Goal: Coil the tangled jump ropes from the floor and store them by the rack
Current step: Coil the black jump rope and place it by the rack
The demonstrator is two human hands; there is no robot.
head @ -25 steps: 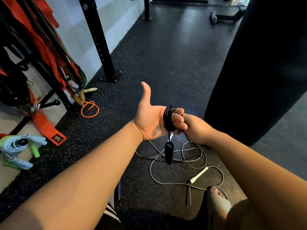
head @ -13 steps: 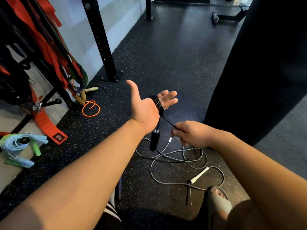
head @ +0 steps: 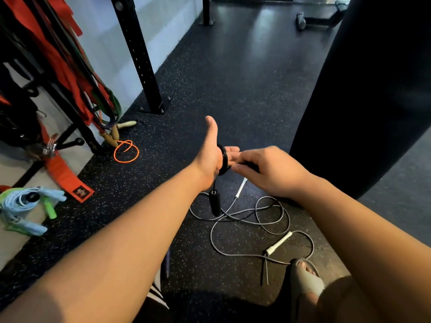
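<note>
A black jump rope [head: 224, 157] is wound in several loops around the palm of my left hand [head: 211, 157], whose thumb points up and fingers lie straight. One black handle [head: 215, 202] dangles below that hand. My right hand [head: 268, 169] is just right of the coil, fingers curled around a dark piece of the same rope. A grey jump rope [head: 256, 217] with white handles [head: 278, 245] lies tangled on the floor beneath both hands. An orange rope [head: 127, 151] with wooden handles lies near the rack [head: 74, 117].
Red and green bands [head: 70, 73] hang on the rack at the left. A black post [head: 140, 54] is bolted to the floor. A black punching bag [head: 363, 89] stands on the right. Light blue and green straps [head: 25, 206] lie at the far left. A sandalled foot [head: 305, 280] is at the bottom.
My right hand rose from below the coil and came up against my left hand's fingers, bringing the rope's end over the palm. The hanging black handle swung slightly.
</note>
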